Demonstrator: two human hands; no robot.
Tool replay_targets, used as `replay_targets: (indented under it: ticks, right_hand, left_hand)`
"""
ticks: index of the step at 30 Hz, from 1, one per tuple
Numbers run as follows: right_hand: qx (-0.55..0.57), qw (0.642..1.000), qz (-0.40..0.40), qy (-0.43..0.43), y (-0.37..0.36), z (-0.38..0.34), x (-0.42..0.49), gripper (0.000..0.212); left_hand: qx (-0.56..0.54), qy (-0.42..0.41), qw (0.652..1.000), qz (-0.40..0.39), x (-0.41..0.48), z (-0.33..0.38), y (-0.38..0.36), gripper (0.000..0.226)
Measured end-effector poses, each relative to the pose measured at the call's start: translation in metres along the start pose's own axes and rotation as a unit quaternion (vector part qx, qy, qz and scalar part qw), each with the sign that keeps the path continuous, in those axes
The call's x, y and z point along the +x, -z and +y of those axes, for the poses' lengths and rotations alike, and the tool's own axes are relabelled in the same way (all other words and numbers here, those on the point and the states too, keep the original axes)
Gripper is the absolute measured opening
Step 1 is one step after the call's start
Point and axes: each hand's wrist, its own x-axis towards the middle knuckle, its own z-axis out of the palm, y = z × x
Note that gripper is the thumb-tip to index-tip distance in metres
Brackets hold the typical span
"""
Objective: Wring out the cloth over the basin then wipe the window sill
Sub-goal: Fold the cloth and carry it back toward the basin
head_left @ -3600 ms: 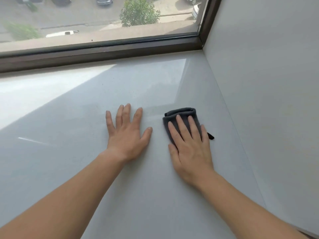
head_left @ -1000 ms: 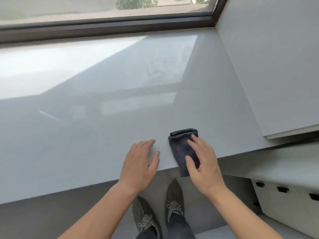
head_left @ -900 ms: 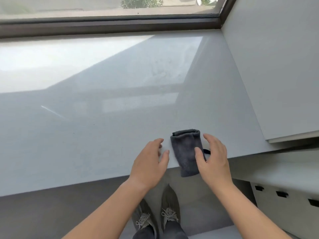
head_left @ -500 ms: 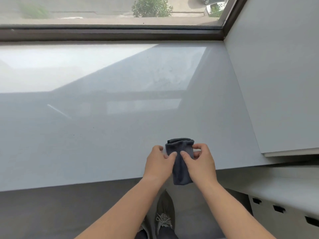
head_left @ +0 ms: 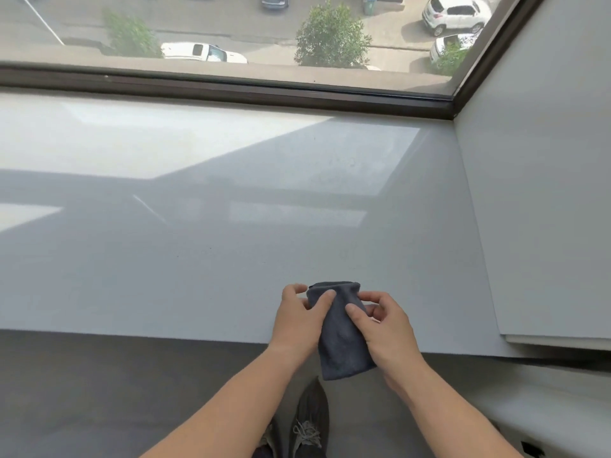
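Left hand (head_left: 299,320) and right hand (head_left: 383,328), flat on the window sill (head_left: 231,259) seconds earlier, now both pinch the folded grey cloth (head_left: 340,342) at the sill's near edge, half overhanging the floor; wiping appears paused for refolding.

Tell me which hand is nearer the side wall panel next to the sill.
Right. The right hand grips the cloth on the side towards the wall panel; the left hand grips the cloth's far side.
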Motion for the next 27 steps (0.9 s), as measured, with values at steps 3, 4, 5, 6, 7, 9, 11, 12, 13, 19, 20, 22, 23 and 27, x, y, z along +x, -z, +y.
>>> replay_targets:
  ticks: [3, 4, 5, 6, 7, 9, 11, 12, 13, 19, 20, 22, 23, 27]
  right_hand:
    - [0.019, 0.998, -0.053, 0.021, -0.020, -0.025, -0.025, 0.017]
    - [0.019, 0.997, -0.075, 0.026, -0.028, -0.033, -0.034, 0.016]
    - [0.016, 0.995, -0.098, 0.030, -0.038, -0.041, -0.043, 0.017]
    - [0.010, 0.992, -0.123, 0.032, -0.048, -0.048, -0.052, 0.018]
    - [-0.001, 0.988, -0.150, 0.032, -0.060, -0.055, -0.060, 0.019]
    - [-0.032, 0.978, -0.203, 0.036, -0.087, -0.069, -0.075, 0.022]
    - [-0.066, 0.965, -0.248, 0.050, -0.118, -0.081, -0.087, 0.025]
    - [-0.083, 0.959, -0.266, 0.056, -0.135, -0.088, -0.093, 0.025]
    - [-0.097, 0.952, -0.282, 0.061, -0.153, -0.096, -0.100, 0.024]
    - [-0.159, 0.918, -0.349, 0.095, -0.288, -0.137, -0.140, 0.024]
    - [-0.164, 0.913, -0.361, 0.095, -0.313, -0.142, -0.149, 0.024]
    - [-0.169, 0.905, -0.379, 0.089, -0.364, -0.150, -0.165, 0.026]
    - [-0.172, 0.901, -0.389, 0.085, -0.390, -0.152, -0.173, 0.027]
    - [-0.187, 0.887, -0.421, 0.046, -0.494, -0.156, -0.204, 0.044]
  left_hand:
    - [-0.032, -0.032, 0.999, 0.004, -0.022, 0.018, 0.035, 0.033]
    - [-0.049, -0.038, 0.998, 0.010, -0.031, 0.023, 0.049, 0.030]
    - [-0.068, -0.042, 0.997, 0.019, -0.041, 0.027, 0.063, 0.027]
    - [-0.087, -0.043, 0.995, 0.028, -0.049, 0.030, 0.078, 0.026]
    - [-0.106, -0.042, 0.993, 0.037, -0.058, 0.031, 0.094, 0.027]
    - [-0.139, -0.035, 0.988, 0.059, -0.073, 0.031, 0.128, 0.029]
    - [-0.168, -0.027, 0.982, 0.086, -0.086, 0.028, 0.163, 0.030]
    - [-0.185, -0.023, 0.977, 0.101, -0.092, 0.025, 0.182, 0.030]
    - [-0.204, -0.021, 0.972, 0.113, -0.097, 0.023, 0.202, 0.030]
    - [-0.319, -0.034, 0.933, 0.165, -0.122, 0.009, 0.340, 0.033]
    - [-0.327, -0.037, 0.929, 0.168, -0.126, 0.004, 0.367, 0.033]
    - [-0.341, -0.039, 0.925, 0.163, -0.134, -0.006, 0.422, 0.030]
    - [-0.353, -0.036, 0.921, 0.158, -0.139, -0.012, 0.449, 0.029]
    - [-0.403, -0.045, 0.901, 0.153, -0.152, -0.036, 0.552, 0.028]
